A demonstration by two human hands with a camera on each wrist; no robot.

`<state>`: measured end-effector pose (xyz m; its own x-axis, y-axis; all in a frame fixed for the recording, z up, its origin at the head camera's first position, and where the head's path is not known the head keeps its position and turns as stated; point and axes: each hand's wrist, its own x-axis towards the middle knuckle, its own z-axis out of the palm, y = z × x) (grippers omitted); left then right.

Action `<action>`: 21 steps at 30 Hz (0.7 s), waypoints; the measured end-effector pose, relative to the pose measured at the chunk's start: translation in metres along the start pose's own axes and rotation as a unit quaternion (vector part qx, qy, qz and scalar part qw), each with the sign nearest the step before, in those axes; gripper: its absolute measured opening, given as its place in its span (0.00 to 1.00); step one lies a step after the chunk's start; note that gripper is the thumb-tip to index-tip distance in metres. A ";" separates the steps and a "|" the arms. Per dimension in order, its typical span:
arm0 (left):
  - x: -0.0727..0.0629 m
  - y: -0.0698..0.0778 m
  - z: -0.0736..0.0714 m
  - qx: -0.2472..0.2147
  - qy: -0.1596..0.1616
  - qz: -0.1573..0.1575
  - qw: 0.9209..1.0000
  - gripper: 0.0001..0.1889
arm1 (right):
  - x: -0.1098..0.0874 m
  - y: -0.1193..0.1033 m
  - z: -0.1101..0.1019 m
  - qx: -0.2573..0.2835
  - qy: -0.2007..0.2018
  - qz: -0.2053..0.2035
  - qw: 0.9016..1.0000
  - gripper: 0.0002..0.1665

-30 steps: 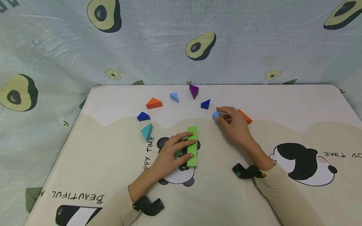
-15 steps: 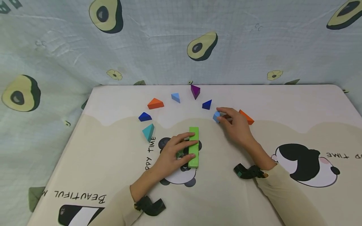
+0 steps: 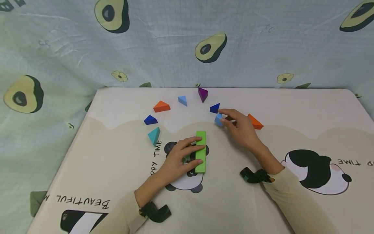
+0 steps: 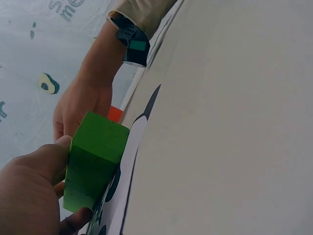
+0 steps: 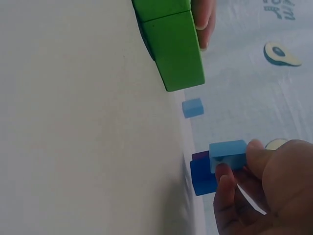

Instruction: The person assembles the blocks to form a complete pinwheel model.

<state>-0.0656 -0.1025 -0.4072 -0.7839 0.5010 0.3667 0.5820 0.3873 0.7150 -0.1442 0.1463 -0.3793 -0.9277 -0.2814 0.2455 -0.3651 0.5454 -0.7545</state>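
My left hand [image 3: 178, 159] lies spread across a row of bright green blocks [image 3: 200, 152] in the middle of the table, fingertips and thumb resting on their top. More green shows in shadow under the palm. To the right, my right hand [image 3: 241, 128] pinches a small light blue block [image 5: 227, 155] between thumb and fingers. That block is close over the table, right by a dark blue triangular block [image 3: 214, 108]. In the left wrist view the end of the green row [image 4: 100, 142] faces the camera, with the thumb on its upper edge.
Several blocks form an arc: teal [image 3: 154, 136], dark blue [image 3: 150, 120], orange [image 3: 162, 106], light blue [image 3: 182, 100] and purple [image 3: 203, 94]. Another orange block [image 3: 255, 122] is just right of the right hand. A printed cloth [image 3: 163, 65] hangs behind the table's far edge.
My right hand has shifted a little left with the light blue block, bringing it up beside the dark blue one. My left hand stays on the green blocks.
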 end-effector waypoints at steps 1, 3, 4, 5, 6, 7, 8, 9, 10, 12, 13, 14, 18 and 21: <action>0.000 0.000 0.000 0.001 0.000 0.002 1.000 0.22 | 0.001 0.000 0.001 0.000 -0.002 -0.006 1.000 0.21; 0.000 0.000 0.000 0.002 0.002 0.006 1.000 0.22 | 0.002 -0.002 0.002 -0.003 -0.006 -0.016 1.000 0.20; 0.000 0.000 0.000 0.002 0.002 0.008 1.000 0.22 | 0.002 -0.002 0.002 -0.005 -0.007 -0.021 1.000 0.20; 0.000 0.000 0.000 0.003 0.002 0.009 1.000 0.22 | 0.003 -0.002 0.003 -0.007 -0.009 -0.025 1.000 0.20; 0.000 0.000 0.000 0.003 0.003 0.010 1.000 0.22 | 0.004 -0.003 0.003 -0.009 -0.011 -0.029 0.999 0.21; 0.000 -0.001 0.000 0.003 0.003 0.011 1.000 0.22 | 0.004 -0.004 0.004 -0.012 -0.013 -0.033 0.999 0.21; 0.000 -0.001 0.000 0.002 0.003 0.012 1.000 0.22 | 0.005 -0.005 0.004 -0.013 -0.017 -0.036 0.999 0.21; 0.000 -0.001 0.000 0.002 0.004 0.014 1.000 0.22 | 0.006 -0.005 0.004 -0.015 -0.020 -0.039 0.999 0.21; -0.001 -0.001 0.000 0.002 0.004 0.015 1.000 0.22 | 0.007 -0.006 0.005 -0.016 -0.024 -0.041 0.999 0.21; 0.000 -0.002 -0.001 0.000 0.005 0.017 1.000 0.22 | 0.008 -0.007 0.006 -0.017 -0.032 -0.045 0.998 0.21; 0.000 -0.002 0.000 0.000 0.005 0.018 1.000 0.22 | 0.009 -0.008 0.007 -0.016 -0.037 -0.047 0.998 0.21; 0.000 -0.002 0.000 0.001 0.004 0.020 1.000 0.22 | 0.010 -0.009 0.008 -0.016 -0.041 -0.048 0.998 0.21; 0.000 -0.002 -0.001 0.001 0.002 0.017 1.000 0.22 | 0.013 -0.011 0.011 -0.009 -0.060 -0.052 0.997 0.21; 0.000 -0.002 -0.001 0.000 0.001 0.010 1.000 0.22 | 0.015 -0.013 0.014 -0.001 -0.075 -0.058 0.996 0.21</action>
<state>-0.0667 -0.1037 -0.4079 -0.7725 0.5074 0.3818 0.5975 0.3771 0.7077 -0.1523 0.1239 -0.3737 -0.8573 -0.4570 0.2372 -0.4694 0.5042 -0.7249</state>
